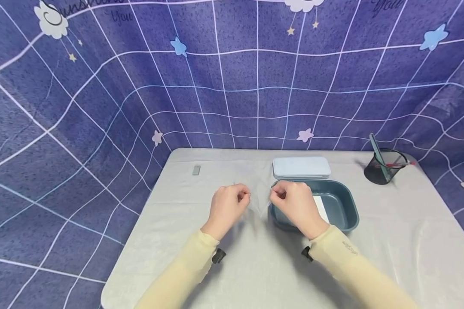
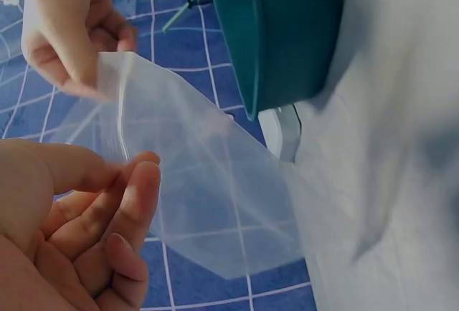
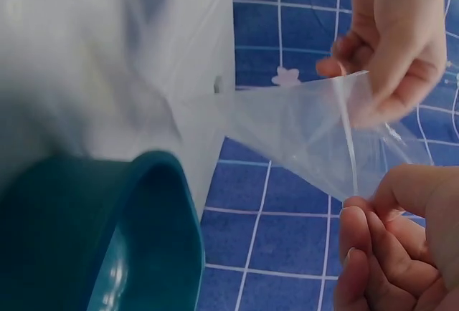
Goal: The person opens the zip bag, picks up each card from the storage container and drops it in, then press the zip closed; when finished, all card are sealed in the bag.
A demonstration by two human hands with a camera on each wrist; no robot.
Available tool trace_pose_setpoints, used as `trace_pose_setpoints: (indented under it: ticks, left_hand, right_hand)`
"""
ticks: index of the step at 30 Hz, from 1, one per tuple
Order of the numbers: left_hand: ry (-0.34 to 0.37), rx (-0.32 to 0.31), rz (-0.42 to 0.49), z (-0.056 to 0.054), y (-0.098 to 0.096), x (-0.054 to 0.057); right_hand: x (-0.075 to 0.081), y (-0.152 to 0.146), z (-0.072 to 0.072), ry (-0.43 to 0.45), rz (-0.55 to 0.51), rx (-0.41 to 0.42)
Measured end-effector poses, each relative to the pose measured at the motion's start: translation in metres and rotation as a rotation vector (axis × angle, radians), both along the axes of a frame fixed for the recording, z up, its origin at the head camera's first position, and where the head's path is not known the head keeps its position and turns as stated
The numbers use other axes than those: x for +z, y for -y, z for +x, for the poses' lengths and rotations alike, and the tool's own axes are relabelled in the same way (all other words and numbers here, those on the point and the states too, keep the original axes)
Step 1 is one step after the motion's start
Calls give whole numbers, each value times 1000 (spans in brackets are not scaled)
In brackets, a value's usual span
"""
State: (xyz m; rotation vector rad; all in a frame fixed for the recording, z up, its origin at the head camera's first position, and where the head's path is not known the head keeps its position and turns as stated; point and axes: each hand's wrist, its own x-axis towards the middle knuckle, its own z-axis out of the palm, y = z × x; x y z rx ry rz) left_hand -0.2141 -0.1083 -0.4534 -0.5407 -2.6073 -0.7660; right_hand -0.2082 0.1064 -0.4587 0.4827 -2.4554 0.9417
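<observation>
A clear zip-top plastic bag (image 2: 215,189) hangs between my two hands above the table, its zip strip along the top edge. My left hand (image 1: 230,209) pinches one top corner between thumb and forefinger. The opposite corner is pinched by my right hand (image 1: 296,206), which is over the left part of a dark teal basin (image 1: 349,201). The right wrist view shows the bag (image 3: 301,125) stretched taut at the zip, tapering away below. Inside the basin lies something flat and white (image 1: 320,207), partly hidden by the right hand.
Behind the basin is a pale blue pencil case (image 1: 301,167). A black mesh pen holder (image 1: 378,172) with a green ruler-like strip and a red pen stands at the back right. A small grey-green block (image 1: 196,170) lies at the back left. A patterned blue curtain (image 1: 236,86) surrounds the table.
</observation>
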Motion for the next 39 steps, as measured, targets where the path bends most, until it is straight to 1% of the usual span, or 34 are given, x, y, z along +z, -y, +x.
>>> trace_pose_setpoints:
  ticks: [8, 13, 16, 19, 22, 29, 36, 39]
  left_hand:
    - [5, 3, 18, 1, 12, -4]
    - [10, 2, 32, 3, 14, -4]
    - [0, 6, 32, 5, 13, -2]
    - [-39, 22, 4, 6, 12, -1]
    - [-85, 23, -24, 6, 7, 0]
    - [-156, -41, -61, 6, -9, 8]
    - [-277, -68, -78, 4, -17, 15]
    - [-313, -74, -80, 3, -18, 17]
  right_hand:
    - [0, -14, 1, 27, 21, -9]
    - [2, -20, 1, 41, 28, -15]
    - [3, -21, 2, 42, 33, -17]
    - [5, -21, 4, 41, 33, -14]
    - [5, -17, 6, 11, 39, -3]
    - [7, -4, 10, -120, 74, 30]
    - [6, 2, 11, -176, 117, 43]
    - [5, 2, 11, -196, 124, 46]
